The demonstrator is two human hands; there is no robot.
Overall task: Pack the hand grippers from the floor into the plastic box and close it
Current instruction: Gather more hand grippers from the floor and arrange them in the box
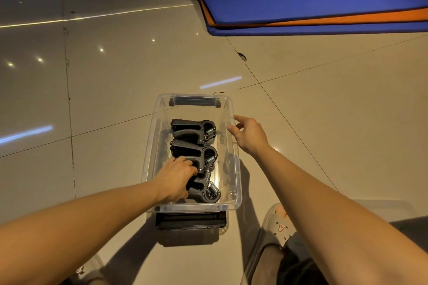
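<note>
The left hand (pixel 177 176) reaches into the clear plastic box (pixel 236 169), its fingers curled round the nearest hand gripper (pixel 206 188). The right hand (pixel 249 133), fingers loosely spread, touches the box's right rim. The middle hand gripper (pixel 194 149) and the far hand gripper (pixel 192 131), black with steel coil springs, lie in a row inside. The open box sits on the tiled floor (pixel 111 104).

Left hand (pixel 177 177) curled, right hand (pixel 249 134) loose.
</note>
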